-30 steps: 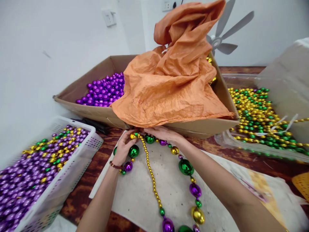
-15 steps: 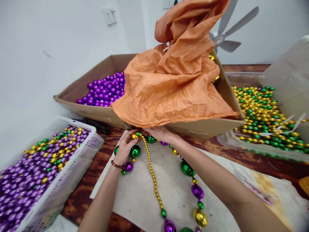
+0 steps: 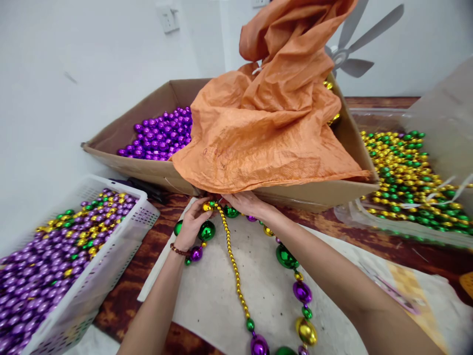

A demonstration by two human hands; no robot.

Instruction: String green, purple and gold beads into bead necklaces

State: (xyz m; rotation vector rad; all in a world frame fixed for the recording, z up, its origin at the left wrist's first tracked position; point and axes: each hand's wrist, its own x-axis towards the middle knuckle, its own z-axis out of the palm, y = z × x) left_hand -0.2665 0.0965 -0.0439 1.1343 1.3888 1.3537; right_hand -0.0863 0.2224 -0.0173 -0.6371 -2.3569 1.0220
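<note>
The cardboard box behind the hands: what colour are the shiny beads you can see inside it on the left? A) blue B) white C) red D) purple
D: the beads heaped in the left part of the cardboard box are shiny purple, next to the orange bag that drapes over the rest of the box.

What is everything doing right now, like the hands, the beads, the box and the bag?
left hand: pinching the bead necklace's top end.
right hand: fingertips on the same end.
bead necklace: laid out on the cloth.
thin gold strand: stretched straight.
cardboard box: open, purple beads inside.
orange bag: crumpled, draped over the box.
white basket: full of beads.
</note>
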